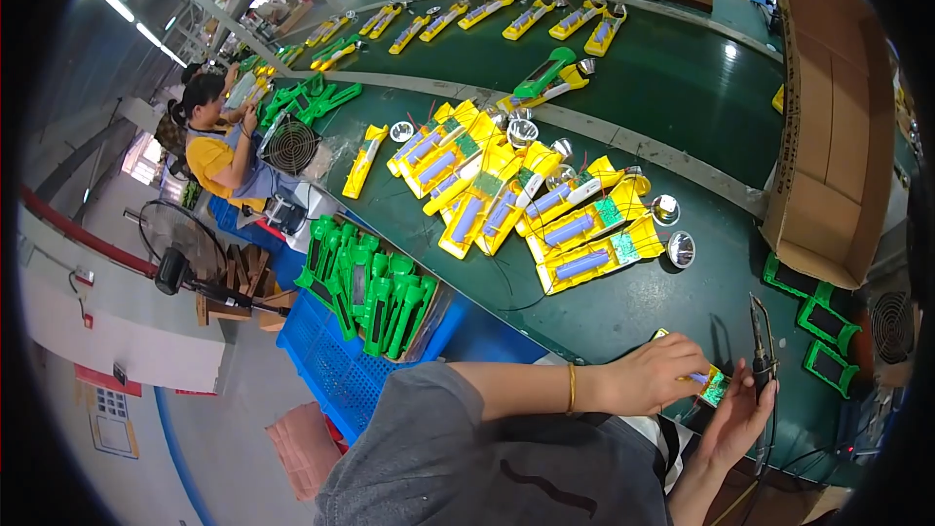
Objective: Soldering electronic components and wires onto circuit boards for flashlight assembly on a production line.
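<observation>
My left hand (667, 370), with a gold bangle at the wrist, bends over a yellow flashlight housing (719, 376) at the table's near edge. Its fingers are pinched together by the green circuit board (714, 390); what lies between them is too small to make out. On the right, my right hand (742, 419) is closed around the dark handle of a soldering iron (763, 370), whose metal tip points up and away. My left hand covers much of the housing. Beyond it lies a pile of yellow flashlight housings (575, 268) with purple cells, wires and silver reflectors (681, 249).
A cardboard box (828, 136) stands at the right, with green flashlight covers (828, 324) below it. More green parts fill a crate by a blue basket (326, 356) at left. A conveyor (672, 68) carries housings behind. A co-worker (219, 151) sits far left.
</observation>
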Motion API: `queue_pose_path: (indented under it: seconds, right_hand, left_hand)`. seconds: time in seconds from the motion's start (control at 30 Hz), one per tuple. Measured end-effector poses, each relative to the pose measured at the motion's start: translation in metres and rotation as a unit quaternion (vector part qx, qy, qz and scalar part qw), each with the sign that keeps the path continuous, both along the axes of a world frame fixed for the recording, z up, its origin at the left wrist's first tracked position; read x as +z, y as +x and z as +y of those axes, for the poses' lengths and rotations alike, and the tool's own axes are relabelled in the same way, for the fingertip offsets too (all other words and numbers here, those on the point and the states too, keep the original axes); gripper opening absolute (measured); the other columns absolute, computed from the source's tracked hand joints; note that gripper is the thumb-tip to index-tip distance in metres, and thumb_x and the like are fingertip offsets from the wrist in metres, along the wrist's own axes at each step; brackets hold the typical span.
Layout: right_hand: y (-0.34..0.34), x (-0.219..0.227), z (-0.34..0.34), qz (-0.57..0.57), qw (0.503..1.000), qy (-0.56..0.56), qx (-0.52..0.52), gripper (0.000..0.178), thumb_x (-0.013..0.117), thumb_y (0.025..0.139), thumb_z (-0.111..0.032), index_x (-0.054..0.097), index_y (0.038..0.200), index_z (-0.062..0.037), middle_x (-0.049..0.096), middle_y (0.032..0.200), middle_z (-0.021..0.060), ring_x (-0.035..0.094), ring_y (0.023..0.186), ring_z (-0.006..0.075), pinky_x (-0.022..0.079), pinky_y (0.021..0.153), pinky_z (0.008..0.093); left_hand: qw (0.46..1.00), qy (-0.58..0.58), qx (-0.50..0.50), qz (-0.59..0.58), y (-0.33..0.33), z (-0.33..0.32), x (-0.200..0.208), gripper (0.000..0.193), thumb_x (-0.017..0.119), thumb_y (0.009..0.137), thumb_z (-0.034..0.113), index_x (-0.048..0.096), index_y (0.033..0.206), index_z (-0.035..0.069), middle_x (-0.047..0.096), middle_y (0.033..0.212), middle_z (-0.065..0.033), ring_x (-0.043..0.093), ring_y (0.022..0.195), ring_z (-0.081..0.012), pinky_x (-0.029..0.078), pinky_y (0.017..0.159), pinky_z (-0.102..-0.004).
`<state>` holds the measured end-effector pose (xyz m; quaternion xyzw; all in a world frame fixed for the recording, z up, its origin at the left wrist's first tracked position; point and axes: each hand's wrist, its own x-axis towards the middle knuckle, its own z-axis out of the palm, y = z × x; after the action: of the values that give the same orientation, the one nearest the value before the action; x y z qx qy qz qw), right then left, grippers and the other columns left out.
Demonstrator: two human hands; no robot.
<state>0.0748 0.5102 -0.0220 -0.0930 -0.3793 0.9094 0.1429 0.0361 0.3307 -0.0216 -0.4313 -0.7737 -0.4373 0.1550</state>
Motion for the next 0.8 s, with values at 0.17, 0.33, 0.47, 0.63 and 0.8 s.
queue_pose_path:
  seconds: [0.17,0.33,0.47,0.63,0.8]
  right_hand:
    - [0.008,-0.008,0.007,0.020,1.000,0.002,-0.007,0.020,0.046,0.095,-0.018,0.053,0.103,-0.0018,0.058,0.090,0.0101,0.055,0.088,0.0179,0.040,0.103,0.0394]
    - [-0.001,-0.015,-0.007,-0.018,0.995,0.046,-0.093,0.028,0.048,0.093,-0.022,0.054,0.111,-0.0020,0.061,0.111,0.0129,0.058,0.105,0.0247,0.035,0.105,0.0411]
    - [-0.012,-0.006,-0.024,-0.040,0.994,0.029,-0.102,0.014,0.052,0.091,-0.016,0.050,0.100,-0.0055,0.056,0.099,0.0074,0.054,0.096,0.0172,0.037,0.101,0.0409]
    - [-0.009,0.007,-0.011,-0.066,0.993,0.000,-0.096,0.016,0.050,0.091,-0.017,0.049,0.101,-0.0046,0.055,0.101,0.0066,0.052,0.100,0.0173,0.039,0.096,0.0351]
    - [-0.005,0.001,-0.006,-0.030,0.996,-0.042,-0.076,0.016,0.051,0.091,-0.017,0.050,0.102,-0.0053,0.058,0.099,0.0061,0.053,0.097,0.0161,0.041,0.094,0.0333]
  left_hand:
    - [0.999,0.009,-0.046,0.001,0.005,0.015,-0.002,0.020,0.059,0.069,0.008,0.061,0.088,0.003,0.058,0.096,-0.0086,0.056,0.094,-0.0247,0.044,0.080,-0.0370]
    - [0.996,0.022,0.002,-0.092,-0.004,0.022,-0.011,0.016,0.062,0.071,0.011,0.059,0.085,0.003,0.060,0.090,-0.0131,0.057,0.088,-0.0315,0.044,0.078,-0.0414]
    - [0.979,0.062,0.074,-0.177,-0.012,0.018,0.000,0.016,0.071,0.071,0.002,0.064,0.083,0.008,0.064,0.077,-0.0066,0.059,0.066,-0.0244,0.048,0.059,-0.0321]
    - [0.985,-0.002,0.043,-0.164,-0.012,0.041,0.014,0.017,0.072,0.066,-0.004,0.064,0.078,0.005,0.063,0.074,-0.0067,0.057,0.063,-0.0225,0.046,0.057,-0.0310]
    - [0.990,-0.105,0.033,-0.090,0.001,0.049,0.013,0.017,0.068,0.067,-0.008,0.061,0.080,0.002,0.060,0.086,-0.0103,0.058,0.070,-0.0248,0.046,0.058,-0.0287]
